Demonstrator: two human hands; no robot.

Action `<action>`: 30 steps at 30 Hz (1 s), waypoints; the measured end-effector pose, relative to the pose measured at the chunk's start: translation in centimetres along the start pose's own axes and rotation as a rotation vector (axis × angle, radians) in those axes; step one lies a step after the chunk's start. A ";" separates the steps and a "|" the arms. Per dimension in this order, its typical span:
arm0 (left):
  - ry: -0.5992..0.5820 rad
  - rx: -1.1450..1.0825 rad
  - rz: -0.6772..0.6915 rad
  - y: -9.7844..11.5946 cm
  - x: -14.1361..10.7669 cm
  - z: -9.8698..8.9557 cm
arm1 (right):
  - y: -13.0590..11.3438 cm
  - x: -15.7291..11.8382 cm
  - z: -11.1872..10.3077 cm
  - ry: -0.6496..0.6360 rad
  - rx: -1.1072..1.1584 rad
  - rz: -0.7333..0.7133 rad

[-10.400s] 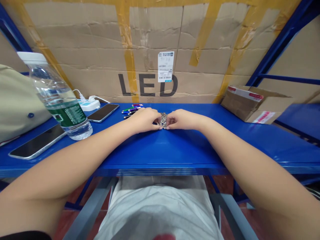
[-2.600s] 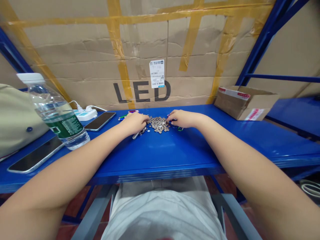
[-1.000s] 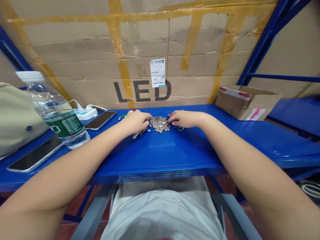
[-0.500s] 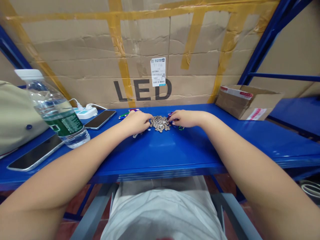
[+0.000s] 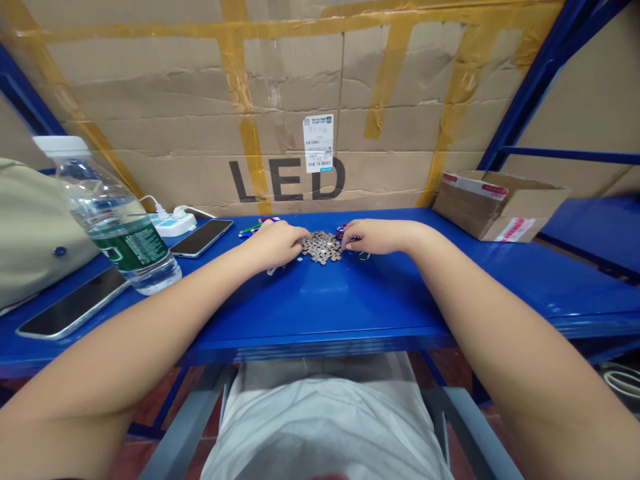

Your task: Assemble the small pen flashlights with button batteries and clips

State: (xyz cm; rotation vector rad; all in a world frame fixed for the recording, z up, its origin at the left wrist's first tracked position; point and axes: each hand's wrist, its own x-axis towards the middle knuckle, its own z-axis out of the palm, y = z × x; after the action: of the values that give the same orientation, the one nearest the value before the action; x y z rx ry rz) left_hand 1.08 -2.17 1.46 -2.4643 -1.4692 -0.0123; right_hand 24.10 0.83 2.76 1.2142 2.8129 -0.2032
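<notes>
Small round silvery discs (image 5: 323, 247), like button cells or coins, lie in a flat pile on the blue table (image 5: 320, 307). My left hand (image 5: 280, 244) rests at the pile's left edge, its index finger stretched toward the discs and its thumb apart. On the opposite edge, my right hand (image 5: 375, 237) has its fingers bent down and spread, the tips by the discs. Neither hand visibly holds anything. Shiny coloured metal tubes (image 5: 250, 230) stick out behind my left hand. Purple and green shiny pieces, including a green ring (image 5: 364, 256), are partly hidden by my right hand.
To the left are a water bottle (image 5: 133, 247), two phones, one dark-screened phone (image 5: 204, 238) near a white power strip (image 5: 175, 223), and a pale bag (image 5: 30, 233). A small open carton (image 5: 500, 207) sits at right. A large taped cardboard box (image 5: 185, 127) stands behind.
Both hands stay at the pile with only slight finger shifts. The right fingertips are a little lower beside the discs. The whole view has moved slightly.
</notes>
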 end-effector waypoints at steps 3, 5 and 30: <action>-0.014 -0.007 0.014 0.0 0.0 0.0 | -0.1 -0.1 -0.1 -0.023 0.022 0.000; -0.020 -0.011 0.018 0.0 0.0 0.1 | -0.1 0.0 -0.1 -0.030 0.039 -0.006; 0.005 -0.110 0.155 -0.1 0.0 0.3 | 0.5 0.1 0.1 -0.010 0.013 0.027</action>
State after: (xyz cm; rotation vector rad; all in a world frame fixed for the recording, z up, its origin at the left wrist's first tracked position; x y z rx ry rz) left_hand 0.96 -2.03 1.19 -2.6582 -1.3040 -0.0701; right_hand 24.43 1.25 2.61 1.2491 2.7900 -0.2260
